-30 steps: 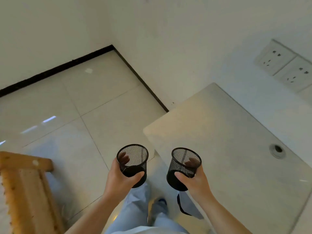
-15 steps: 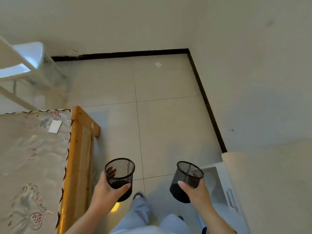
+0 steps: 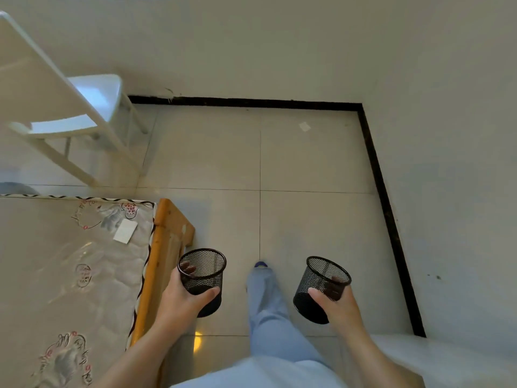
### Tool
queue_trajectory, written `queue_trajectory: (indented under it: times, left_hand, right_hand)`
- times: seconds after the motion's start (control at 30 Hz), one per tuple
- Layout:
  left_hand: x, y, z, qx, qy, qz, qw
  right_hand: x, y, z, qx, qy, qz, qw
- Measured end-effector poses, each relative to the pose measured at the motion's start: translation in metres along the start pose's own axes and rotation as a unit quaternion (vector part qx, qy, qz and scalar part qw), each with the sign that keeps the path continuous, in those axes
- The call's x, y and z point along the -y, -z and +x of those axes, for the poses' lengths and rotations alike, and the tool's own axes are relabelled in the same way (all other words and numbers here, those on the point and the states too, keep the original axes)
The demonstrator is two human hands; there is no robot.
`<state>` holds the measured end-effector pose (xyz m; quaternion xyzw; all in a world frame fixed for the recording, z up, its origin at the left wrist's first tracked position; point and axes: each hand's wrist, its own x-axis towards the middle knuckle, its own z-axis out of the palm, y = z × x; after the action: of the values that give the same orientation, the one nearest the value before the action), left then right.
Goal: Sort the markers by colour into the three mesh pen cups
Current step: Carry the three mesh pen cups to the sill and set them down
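Observation:
I carry two black mesh pen cups above a tiled floor. My left hand (image 3: 181, 301) grips the left mesh cup (image 3: 205, 271), thumb across its front and fingers showing through the mesh. My right hand (image 3: 337, 306) grips the right mesh cup (image 3: 321, 284), which tilts to the left. Both cups look empty inside. No markers and no third cup are in view.
A bed with a patterned mattress (image 3: 70, 275) and a wooden frame (image 3: 165, 247) fills the lower left. A white ladder-like frame (image 3: 64, 107) stands at the upper left. A white table corner (image 3: 447, 357) shows at the lower right. My leg in light blue trousers (image 3: 265, 309) is between the cups.
My view has swung left, away from the white table toward the bed and the room's corner. Both hands kept hold of their cups.

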<state>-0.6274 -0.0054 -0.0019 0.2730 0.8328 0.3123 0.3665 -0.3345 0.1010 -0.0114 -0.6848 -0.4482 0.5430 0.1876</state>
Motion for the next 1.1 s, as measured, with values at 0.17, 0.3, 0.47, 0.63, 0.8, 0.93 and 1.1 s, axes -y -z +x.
queue_trajectory:
  times: [0.17,0.3,0.47,0.63,0.8,0.93,1.1]
  left_hand:
    - [-0.033,0.017,0.07,-0.066,0.048,-0.01,0.997]
    - [-0.062,0.037,0.131,-0.115,0.08,-0.041,0.989]
    - [-0.093,0.056,0.2,-0.131,0.09,-0.056,0.986]
    - [-0.117,0.075,0.29,-0.14,0.101,-0.056,0.983]
    - [-0.156,0.121,0.402,-0.095,0.108,-0.047,0.988]
    - [-0.196,0.16,0.485,-0.038,0.045,0.007,0.998]
    - [-0.236,0.189,0.559,-0.051,0.039,-0.017,0.998]
  right_hand:
    - [0.085,-0.021,0.101,0.055,0.02,-0.057,0.997]
    - [0.162,-0.05,0.171,0.116,0.041,-0.102,0.987]
    - [0.246,-0.103,0.229,0.138,0.062,-0.107,0.983]
    - [0.304,-0.16,0.288,0.156,0.062,-0.111,0.98]
    - [0.373,-0.215,0.342,0.13,0.049,-0.129,0.982]
    - [0.431,-0.265,0.381,0.123,0.05,-0.121,0.984]
    - [0.489,-0.315,0.425,0.124,0.042,-0.124,0.984]
